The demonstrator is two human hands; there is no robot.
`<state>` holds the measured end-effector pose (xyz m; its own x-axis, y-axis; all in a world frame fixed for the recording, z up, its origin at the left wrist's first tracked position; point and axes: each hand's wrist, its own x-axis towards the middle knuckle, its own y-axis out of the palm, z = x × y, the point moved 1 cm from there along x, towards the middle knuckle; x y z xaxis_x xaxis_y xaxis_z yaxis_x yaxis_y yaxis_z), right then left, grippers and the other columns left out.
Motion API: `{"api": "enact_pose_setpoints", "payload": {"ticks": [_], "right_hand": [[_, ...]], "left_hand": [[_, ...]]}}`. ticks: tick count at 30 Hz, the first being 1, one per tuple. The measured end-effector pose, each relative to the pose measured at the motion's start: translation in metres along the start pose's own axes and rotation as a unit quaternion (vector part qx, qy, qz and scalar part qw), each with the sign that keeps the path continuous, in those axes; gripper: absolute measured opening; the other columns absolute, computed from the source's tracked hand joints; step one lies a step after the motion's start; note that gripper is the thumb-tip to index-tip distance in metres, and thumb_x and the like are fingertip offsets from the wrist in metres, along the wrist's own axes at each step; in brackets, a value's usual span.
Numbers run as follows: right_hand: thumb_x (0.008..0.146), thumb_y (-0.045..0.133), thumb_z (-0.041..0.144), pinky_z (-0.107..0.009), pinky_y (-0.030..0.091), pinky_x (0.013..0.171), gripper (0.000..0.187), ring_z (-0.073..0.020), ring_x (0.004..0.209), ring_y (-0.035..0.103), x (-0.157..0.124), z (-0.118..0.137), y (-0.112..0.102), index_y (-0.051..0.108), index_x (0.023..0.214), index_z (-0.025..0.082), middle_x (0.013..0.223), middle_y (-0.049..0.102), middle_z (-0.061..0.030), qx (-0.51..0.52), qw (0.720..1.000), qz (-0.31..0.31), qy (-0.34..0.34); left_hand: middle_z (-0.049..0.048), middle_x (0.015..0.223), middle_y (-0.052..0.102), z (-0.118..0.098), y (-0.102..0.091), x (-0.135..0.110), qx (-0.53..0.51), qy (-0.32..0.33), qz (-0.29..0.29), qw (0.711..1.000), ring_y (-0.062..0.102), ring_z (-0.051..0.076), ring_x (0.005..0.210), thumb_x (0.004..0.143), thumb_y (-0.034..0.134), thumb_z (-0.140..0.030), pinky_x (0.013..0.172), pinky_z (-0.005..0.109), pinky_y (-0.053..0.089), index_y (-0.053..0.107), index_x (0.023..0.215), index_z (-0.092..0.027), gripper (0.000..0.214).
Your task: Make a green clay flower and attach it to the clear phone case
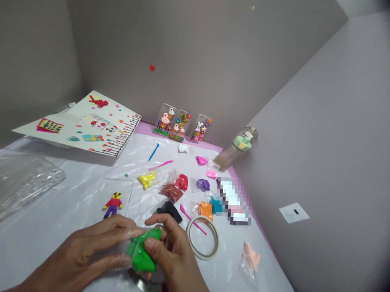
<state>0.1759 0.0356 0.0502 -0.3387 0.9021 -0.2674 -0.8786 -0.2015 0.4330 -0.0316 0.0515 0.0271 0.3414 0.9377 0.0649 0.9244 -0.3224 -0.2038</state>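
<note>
Both hands hold a clear plastic bag with green modelling clay (142,257) in it, low over the table. My left hand (90,247) grips the bag's open-looking end, its fingers partly covered by the film. The thumb of my right hand (171,253) presses on the clay from the other side, fingers curled behind it. Just beyond my left hand lies a clear phone case (127,188) bearing a small clay figure (114,204) with a red top, purple trousers and yellow face. Black clay (170,211) sits beyond my right hand.
A tape roll (203,237), a pink modelling tool (191,217) and bagged clays, such as orange (206,210) and yellow (147,179), lie ahead. Decorated cases (200,128) lean on the wall beside a bottle (229,153). A decorated board (79,114) stands left; peach clay (251,257) lies right.
</note>
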Motion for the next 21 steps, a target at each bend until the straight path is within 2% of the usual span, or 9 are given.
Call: {"api": "enact_pose_setpoints", "payload": {"ticks": [4,6,9,14,17,21], "right_hand": [[0.076,0.096,0.066,-0.014,0.041,0.048,0.069,-0.0037,0.048,0.052,0.001,-0.004,0.002,0.058,0.111,0.019,0.070,0.060,0.0080,0.003,1.000,0.000,0.000],[0.075,0.096,0.068,-0.013,0.042,0.047,0.070,-0.0038,0.047,0.051,0.002,-0.004,0.003,0.057,0.108,0.019,0.068,0.059,0.0084,0.007,1.000,-0.007,0.000],[0.074,0.096,0.069,-0.014,0.046,0.049,0.070,-0.0043,0.049,0.053,0.002,-0.004,0.006,0.057,0.104,0.019,0.068,0.059,0.0082,0.007,1.000,-0.014,0.004],[0.074,0.097,0.067,-0.015,0.049,0.052,0.069,-0.0050,0.053,0.057,0.000,-0.004,0.011,0.057,0.103,0.019,0.072,0.060,0.0068,0.002,1.000,-0.012,0.002],[0.073,0.098,0.066,-0.016,0.050,0.054,0.068,-0.0051,0.054,0.056,0.001,-0.002,0.012,0.058,0.098,0.018,0.071,0.060,0.0064,-0.007,1.000,-0.010,0.008],[0.071,0.099,0.065,-0.016,0.048,0.052,0.066,-0.0052,0.052,0.053,0.002,0.001,0.014,0.059,0.095,0.018,0.068,0.058,0.0066,-0.012,1.000,-0.001,0.011]], "left_hand": [[-0.0004,0.119,0.085,0.004,0.005,-0.004,0.023,0.014,0.016,0.999,0.080,0.023,0.111,0.090,0.081,-0.067,0.096,0.018,0.062,0.088,0.115,-0.045,0.034],[-0.0009,0.120,0.084,0.006,0.009,-0.006,0.035,0.027,0.011,0.999,0.080,0.022,0.114,0.095,0.075,-0.069,0.097,0.016,0.061,0.087,0.117,-0.045,0.036],[-0.0023,0.118,0.081,0.010,0.014,-0.010,0.055,0.069,-0.008,0.996,0.078,0.018,0.115,0.103,0.068,-0.060,0.100,0.012,0.056,0.083,0.120,-0.043,0.028],[-0.0012,0.105,0.078,0.011,0.017,-0.012,0.089,0.145,0.000,0.985,0.075,0.015,0.098,0.111,0.055,-0.037,0.093,0.013,0.055,0.075,0.111,-0.033,0.020],[-0.0007,0.101,0.078,0.010,0.015,-0.011,0.135,0.161,-0.007,0.978,0.075,0.015,0.092,0.106,0.058,-0.028,0.084,0.013,0.054,0.074,0.102,-0.032,0.017],[-0.0009,0.096,0.077,0.006,0.006,-0.008,0.136,0.122,-0.008,0.983,0.076,0.016,0.085,0.096,0.069,-0.025,0.075,0.014,0.053,0.078,0.091,-0.032,0.012]]}}
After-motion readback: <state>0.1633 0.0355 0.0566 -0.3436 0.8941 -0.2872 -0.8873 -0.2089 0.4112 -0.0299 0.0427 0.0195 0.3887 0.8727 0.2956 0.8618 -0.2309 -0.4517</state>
